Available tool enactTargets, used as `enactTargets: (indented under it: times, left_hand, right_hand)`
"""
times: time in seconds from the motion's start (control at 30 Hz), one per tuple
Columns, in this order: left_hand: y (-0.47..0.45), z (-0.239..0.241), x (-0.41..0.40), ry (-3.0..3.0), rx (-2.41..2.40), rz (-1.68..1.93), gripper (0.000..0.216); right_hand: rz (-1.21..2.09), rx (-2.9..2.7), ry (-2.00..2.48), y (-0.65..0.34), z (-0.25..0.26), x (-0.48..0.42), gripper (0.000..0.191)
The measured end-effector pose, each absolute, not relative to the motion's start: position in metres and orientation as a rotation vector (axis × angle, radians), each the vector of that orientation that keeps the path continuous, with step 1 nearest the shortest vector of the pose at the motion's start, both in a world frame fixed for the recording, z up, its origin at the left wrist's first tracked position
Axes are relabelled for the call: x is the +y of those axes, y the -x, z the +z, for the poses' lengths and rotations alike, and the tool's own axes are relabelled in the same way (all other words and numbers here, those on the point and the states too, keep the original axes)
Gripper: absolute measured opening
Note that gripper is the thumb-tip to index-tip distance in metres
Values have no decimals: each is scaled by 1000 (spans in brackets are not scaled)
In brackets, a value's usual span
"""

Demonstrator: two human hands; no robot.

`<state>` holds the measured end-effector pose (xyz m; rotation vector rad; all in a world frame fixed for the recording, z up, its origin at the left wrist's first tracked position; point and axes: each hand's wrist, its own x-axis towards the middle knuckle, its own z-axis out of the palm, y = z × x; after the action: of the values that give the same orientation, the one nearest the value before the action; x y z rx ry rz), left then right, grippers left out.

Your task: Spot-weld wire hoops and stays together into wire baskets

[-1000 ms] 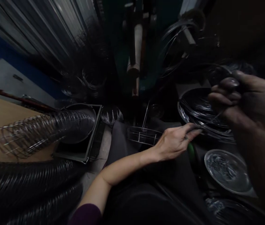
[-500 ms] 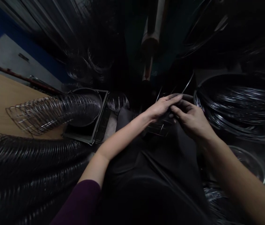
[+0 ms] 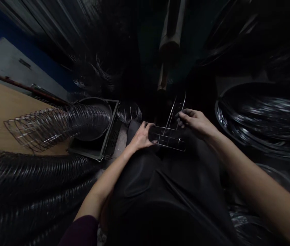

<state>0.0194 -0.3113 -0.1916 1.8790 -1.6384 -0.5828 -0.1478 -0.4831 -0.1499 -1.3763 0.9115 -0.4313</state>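
My left hand (image 3: 143, 136) is closed around the left end of a wire frame (image 3: 172, 139), thumb below and fingers above. The frame is made of thin shiny rods and lies sideways over the dark cloth on my lap. My right hand (image 3: 195, 122) is to the right and a little higher, its fingertips pinched at a thin bent wire piece (image 3: 171, 114). That piece rises behind the frame; its lower end is hard to make out in the dark.
On the left, a stack of wire rings (image 3: 57, 124) leans in a round tub inside a dark crate (image 3: 100, 155). Longer ring stacks (image 3: 32, 184) lie below. A large basin (image 3: 218, 112) of wire pieces stands right. A machine shaft (image 3: 170, 44) hangs ahead.
My hands have parted. The left moved down and left onto the wire frame; the right moved slightly left to the bent wire. The view shifted a little.
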Motion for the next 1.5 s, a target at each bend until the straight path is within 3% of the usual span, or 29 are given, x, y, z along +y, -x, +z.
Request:
enactTargets:
  times: [0.17,0.5,0.87,1.5]
  left_hand:
    - [-59,-160,-336,-1736,-1617,-506,77]
    - [-117,-126,-397,-1608,-1630,-477,72]
    - [-135,-140,-408,-1492,-1655,-492,74]
    - [-141,-143,-407,-1496,-1605,-635,76]
  right_hand:
    - [-577,844,1379,117,-116,-505,24]
    - [-671,879,1228,52,-75,-541,17]
    - [-675,839,1218,37,-83,-546,31]
    - [-604,834,1180,35,-88,-545,35]
